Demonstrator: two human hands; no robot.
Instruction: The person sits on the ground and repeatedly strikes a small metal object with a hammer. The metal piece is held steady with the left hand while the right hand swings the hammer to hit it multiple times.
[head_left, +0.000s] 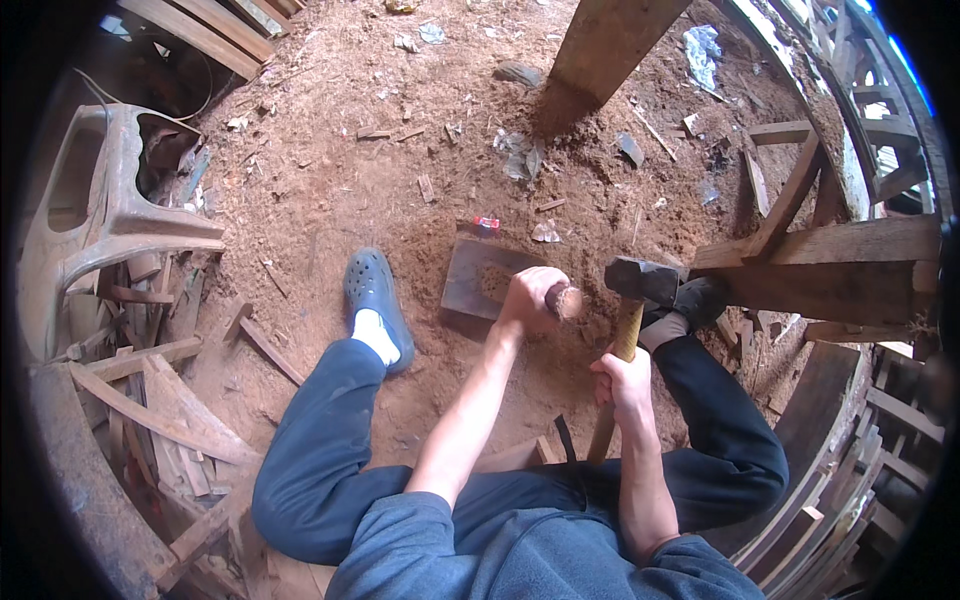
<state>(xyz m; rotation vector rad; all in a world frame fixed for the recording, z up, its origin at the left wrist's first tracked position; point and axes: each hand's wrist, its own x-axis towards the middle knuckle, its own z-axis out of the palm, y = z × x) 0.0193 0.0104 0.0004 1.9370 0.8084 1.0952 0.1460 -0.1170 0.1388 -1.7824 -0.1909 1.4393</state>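
My left hand [530,296] is closed around an upright, round brown wooden piece, perhaps a tool handle; its pale, worn end [569,302] shows beside my fist, and the rest is hidden. Just beyond that fist, a flat rectangular wooden block [464,274] lies on the ground, with a rough, pitted patch near my hand. My right hand [624,382] grips a sledgehammer by its shaft, which is yellow near the top. The dark, blocky hammer head [640,280] is raised to the right of my left hand, apart from the wooden piece.
Sawdust and scraps cover the ground [330,190]. A worn plastic chair [130,190] lies at the left among curved wood offcuts [160,410]. A thick post [610,50] stands ahead. A heavy beam [820,285] and stacked boards [840,500] fill the right side.
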